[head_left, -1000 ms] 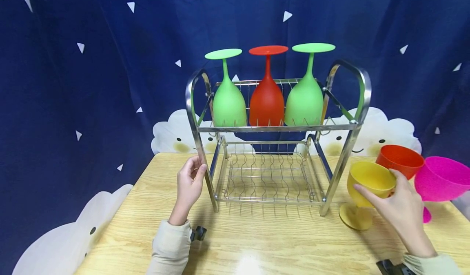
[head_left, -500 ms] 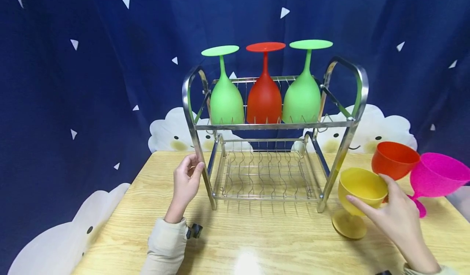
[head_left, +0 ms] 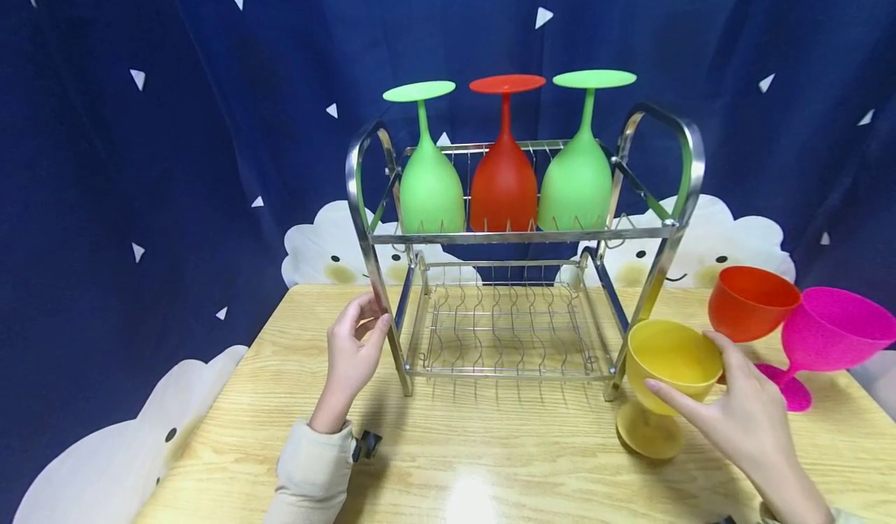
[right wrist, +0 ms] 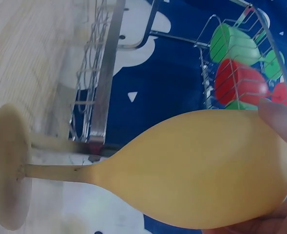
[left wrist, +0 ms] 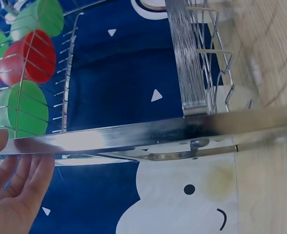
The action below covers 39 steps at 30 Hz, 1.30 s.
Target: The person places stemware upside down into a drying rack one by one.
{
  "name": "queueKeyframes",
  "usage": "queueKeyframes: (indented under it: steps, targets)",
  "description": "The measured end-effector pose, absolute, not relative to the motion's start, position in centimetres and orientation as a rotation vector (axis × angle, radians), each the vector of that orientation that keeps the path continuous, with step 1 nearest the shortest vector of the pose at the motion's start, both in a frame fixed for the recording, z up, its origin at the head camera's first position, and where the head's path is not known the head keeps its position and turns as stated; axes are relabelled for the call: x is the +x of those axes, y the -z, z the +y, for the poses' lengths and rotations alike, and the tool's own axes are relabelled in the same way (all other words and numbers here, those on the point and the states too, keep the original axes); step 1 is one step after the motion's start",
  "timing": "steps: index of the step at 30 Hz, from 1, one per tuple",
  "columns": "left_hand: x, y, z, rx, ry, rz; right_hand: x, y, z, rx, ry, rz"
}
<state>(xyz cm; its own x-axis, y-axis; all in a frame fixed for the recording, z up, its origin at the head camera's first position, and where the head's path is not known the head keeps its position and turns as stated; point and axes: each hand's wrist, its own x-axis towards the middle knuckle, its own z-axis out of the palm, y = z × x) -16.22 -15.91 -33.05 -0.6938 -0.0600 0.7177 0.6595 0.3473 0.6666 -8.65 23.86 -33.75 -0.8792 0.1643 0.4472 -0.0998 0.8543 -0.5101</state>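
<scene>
A navy curtain (head_left: 280, 120) at twelve o'clock backs the wood-grain worktop (head_left: 490, 431); left fingers (left wrist: 42, 178) pinch a rack (head_left: 518, 236) at eight, right fingers (head_left: 732, 361), wider, a yellow goblet (head_left: 665, 376) at four.

The right hand (right wrist: 283, 126) holds a yellow goblet (right wrist: 197, 168) by its bowl, with digits on two opposite sides. The slim stem (right wrist: 60, 173) and round foot (right wrist: 7, 165) point away from the hand. Beyond the hand stands a metal rack (right wrist: 106, 78), a red goblet (right wrist: 238, 83) and a green goblet (right wrist: 231, 44) behind its wires. Past the foot, away from the hand, spreads a pale tabletop (right wrist: 21, 53); blue cloth (right wrist: 167, 78) with white shapes hangs behind the rack.
</scene>
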Motion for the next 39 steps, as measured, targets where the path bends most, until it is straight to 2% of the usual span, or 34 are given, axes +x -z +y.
queueKeyframes:
  steps: [9, 15, 23, 30, 39]
  targets:
    - [-14.7, 32.9, -15.5, -0.53, 1.315, -1.926, -8.7, 33.0, 21.9, 0.053, -0.804, -2.503]
    - [-14.7, 34.4, -14.8, -0.69, 1.357, -1.912, -9.3, 32.9, 20.2, 0.113, -0.908, -2.467]
    - [-13.0, 34.1, -11.3, -0.887, 1.444, -2.07, -10.2, 32.5, 18.4, 0.18, -1.05, -2.385]
    - [-12.8, 35.3, -8.9, -0.97, 1.555, -2.291, -10.9, 32.5, 17.5, 0.261, -1.273, -2.292]
    - [-12.9, 35.7, -8.3, -1.005, 1.704, -2.389, -11.0, 32.3, 17.0, 0.33, -1.633, -2.106]
